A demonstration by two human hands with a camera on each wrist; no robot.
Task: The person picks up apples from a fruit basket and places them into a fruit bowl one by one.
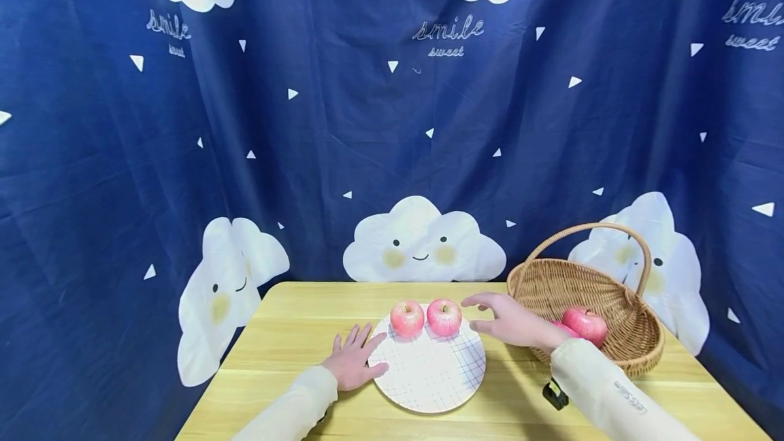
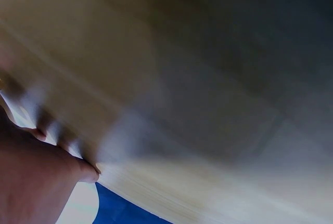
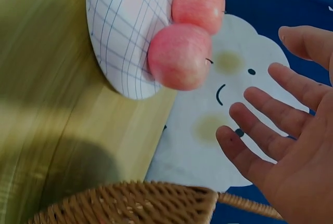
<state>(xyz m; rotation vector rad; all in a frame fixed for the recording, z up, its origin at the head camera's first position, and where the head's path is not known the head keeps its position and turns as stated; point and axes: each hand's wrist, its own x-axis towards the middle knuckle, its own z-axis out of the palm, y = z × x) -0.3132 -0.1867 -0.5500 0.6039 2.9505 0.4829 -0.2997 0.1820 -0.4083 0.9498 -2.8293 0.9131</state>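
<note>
Two red apples sit side by side at the far edge of a round white plate with a blue grid pattern: a left apple and a right apple. My left hand lies with spread fingers at the plate's left edge, thumb and fingertips over the rim. My right hand hovers just right of the right apple, fingers extended and holding nothing. In the right wrist view the right hand has its fingers apart, with a gap to the nearer apple.
A wicker basket with a tall handle stands at the table's right, with red apples inside. A small black object shows by the right sleeve. Behind the wooden table hangs a blue cloud-print curtain.
</note>
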